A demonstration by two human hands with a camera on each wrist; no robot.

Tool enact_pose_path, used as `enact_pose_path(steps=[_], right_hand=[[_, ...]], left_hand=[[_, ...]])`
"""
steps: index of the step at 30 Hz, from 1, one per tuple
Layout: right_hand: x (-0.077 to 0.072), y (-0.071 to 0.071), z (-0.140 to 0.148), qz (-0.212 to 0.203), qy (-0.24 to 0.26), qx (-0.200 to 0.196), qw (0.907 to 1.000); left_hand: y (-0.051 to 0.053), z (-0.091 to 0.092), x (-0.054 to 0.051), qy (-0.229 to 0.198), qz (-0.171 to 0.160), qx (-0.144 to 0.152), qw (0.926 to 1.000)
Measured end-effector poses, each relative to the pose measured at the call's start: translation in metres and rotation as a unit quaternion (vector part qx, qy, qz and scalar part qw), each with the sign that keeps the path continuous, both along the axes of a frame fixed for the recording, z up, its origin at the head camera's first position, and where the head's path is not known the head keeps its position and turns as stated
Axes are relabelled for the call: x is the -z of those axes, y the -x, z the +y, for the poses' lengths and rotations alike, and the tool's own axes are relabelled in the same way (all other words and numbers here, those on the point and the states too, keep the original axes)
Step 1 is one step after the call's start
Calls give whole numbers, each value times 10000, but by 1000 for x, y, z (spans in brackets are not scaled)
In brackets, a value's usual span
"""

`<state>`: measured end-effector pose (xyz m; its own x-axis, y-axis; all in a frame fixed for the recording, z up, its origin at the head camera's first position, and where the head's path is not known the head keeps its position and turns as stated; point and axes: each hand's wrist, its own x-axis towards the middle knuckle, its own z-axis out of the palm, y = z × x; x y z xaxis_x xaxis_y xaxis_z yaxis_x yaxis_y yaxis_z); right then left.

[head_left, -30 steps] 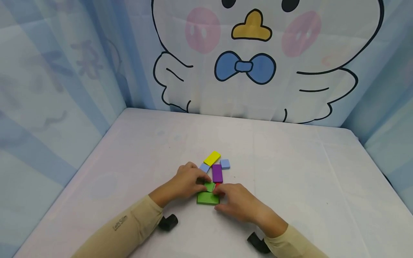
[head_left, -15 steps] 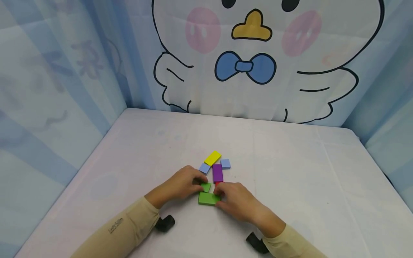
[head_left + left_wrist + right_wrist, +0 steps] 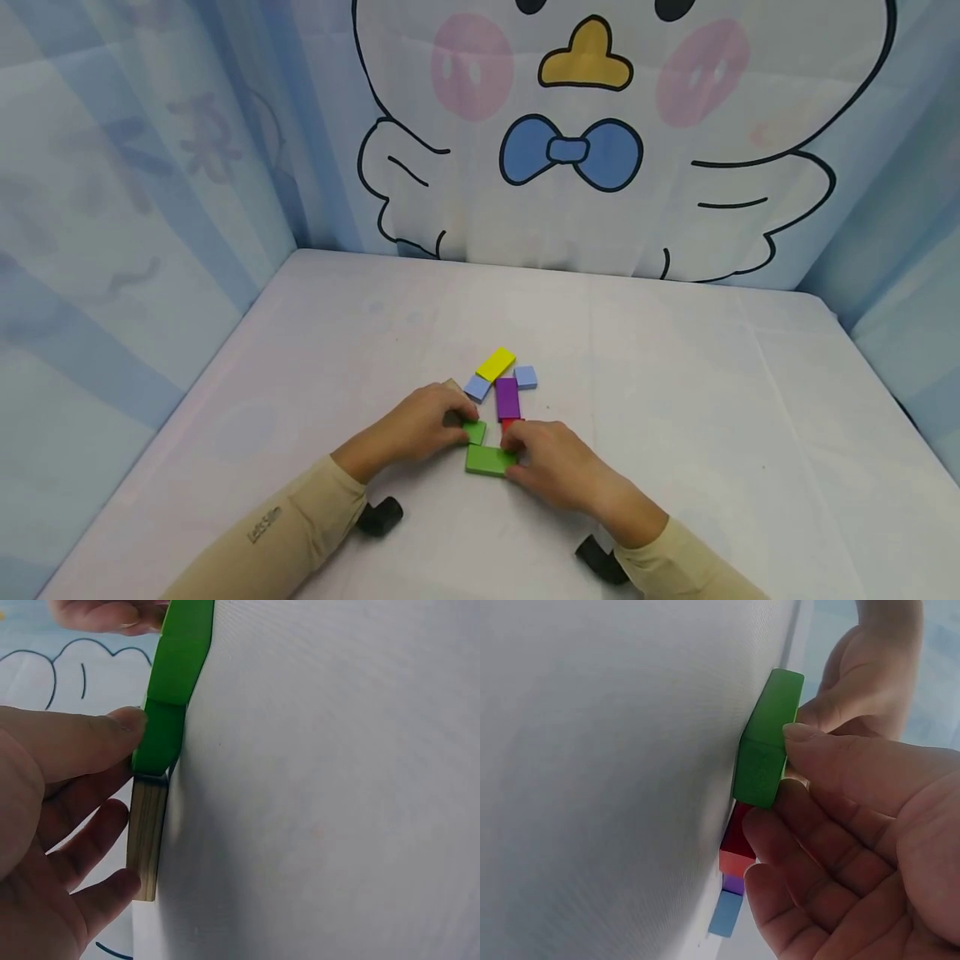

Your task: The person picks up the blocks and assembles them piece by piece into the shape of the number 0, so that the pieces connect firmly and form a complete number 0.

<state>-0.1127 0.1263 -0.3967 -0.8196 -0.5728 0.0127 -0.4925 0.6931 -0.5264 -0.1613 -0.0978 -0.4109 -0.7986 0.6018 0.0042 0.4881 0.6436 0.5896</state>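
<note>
A small green block [image 3: 475, 432] is pinched between the thumb and forefinger of the left hand [image 3: 420, 423] on a pale tabletop [image 3: 675, 375], while the right end of a long green block [image 3: 487, 461], lying just on the near side of it, is pinched by the right hand [image 3: 562, 468]. A wood-toned block [image 3: 146, 836], mostly hidden behind the left hand in the head view, is touched by that hand's other fingers. A red block [image 3: 510, 425] is partly covered by the right hand; its far end is met by a purple block [image 3: 507, 398]. Beyond, a slanted yellow block [image 3: 497, 364] is seen, with one light-blue block [image 3: 477, 388] at its lower end and another light-blue block [image 3: 527, 377] beside the purple one. Beige sleeves [image 3: 300, 517] are worn.
</note>
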Motion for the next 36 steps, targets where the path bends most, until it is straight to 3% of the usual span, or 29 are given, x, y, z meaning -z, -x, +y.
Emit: enact_pose_path(steps=[11, 26, 36], right_hand=[[-1, 0, 1, -70, -18, -46, 10000], [-1, -2, 2, -58, 33, -58, 10000], [-4, -5, 2, -287, -14, -64, 9996]], left_hand=[[-6, -3, -2, -33, -121, -65, 9999], [-9, -3, -8, 402, 54, 80, 9991], [-11, -4, -11, 542, -141, 30, 9984]])
